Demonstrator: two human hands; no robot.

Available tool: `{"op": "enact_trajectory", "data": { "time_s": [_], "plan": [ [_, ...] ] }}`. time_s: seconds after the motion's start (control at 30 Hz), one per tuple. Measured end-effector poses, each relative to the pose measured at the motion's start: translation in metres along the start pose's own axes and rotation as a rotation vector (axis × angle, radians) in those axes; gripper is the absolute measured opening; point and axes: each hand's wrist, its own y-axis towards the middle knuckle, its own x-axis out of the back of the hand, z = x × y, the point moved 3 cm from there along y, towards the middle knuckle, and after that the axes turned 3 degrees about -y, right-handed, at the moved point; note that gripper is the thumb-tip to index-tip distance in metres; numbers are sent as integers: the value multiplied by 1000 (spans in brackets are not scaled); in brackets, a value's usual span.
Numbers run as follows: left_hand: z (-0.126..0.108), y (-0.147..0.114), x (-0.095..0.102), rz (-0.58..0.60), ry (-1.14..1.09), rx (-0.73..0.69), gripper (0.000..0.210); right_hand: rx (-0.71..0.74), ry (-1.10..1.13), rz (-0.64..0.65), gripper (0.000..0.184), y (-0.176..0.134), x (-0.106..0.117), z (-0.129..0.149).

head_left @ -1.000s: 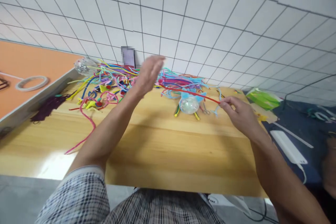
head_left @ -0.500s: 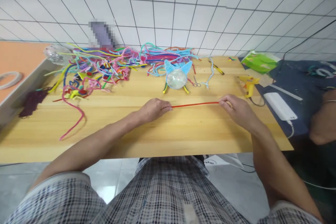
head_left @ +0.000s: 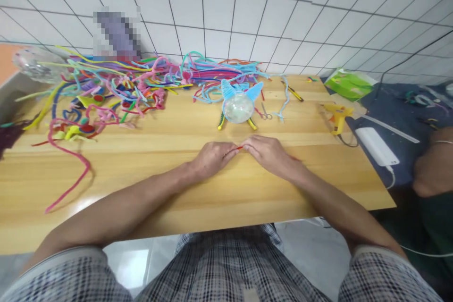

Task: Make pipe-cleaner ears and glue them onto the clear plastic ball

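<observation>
A thin red pipe cleaner (head_left: 240,147) is pinched between both hands above the wooden table. My left hand (head_left: 214,159) is closed on it, fingertips pointing right. Close beside, my right hand (head_left: 267,152) pinches the same pipe cleaner, so only a short piece shows between the fingertips. A bit of red also shows past my right hand, near the wrist. Just beyond the hands stands a clear ball (head_left: 238,107) with two blue pipe-cleaner ears (head_left: 254,91) and yellow-and-dark feet (head_left: 252,124).
A tangled heap of coloured pipe cleaners (head_left: 116,85) covers the back left. Scissors (head_left: 266,114), a utility knife (head_left: 296,94) and a yellow glue gun (head_left: 338,117) lie to the right. Beyond the table's right edge are a white power strip (head_left: 377,145) and another person's arm (head_left: 433,163).
My right hand has moved left along the red pipe cleaner, from far apart to almost touching my left hand. The view has shifted slightly.
</observation>
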Motion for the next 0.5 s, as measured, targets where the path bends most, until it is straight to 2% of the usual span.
{"op": "enact_trajectory", "data": {
  "time_s": [0.23,0.5],
  "plan": [
    [8,-2,-7,4,54,-29,40,-114,125,-59,20,-14,2,-20],
    [5,-3,0,-63,-58,-54,43,54,122,-159,18,-16,-1,-14]
  ]
}}
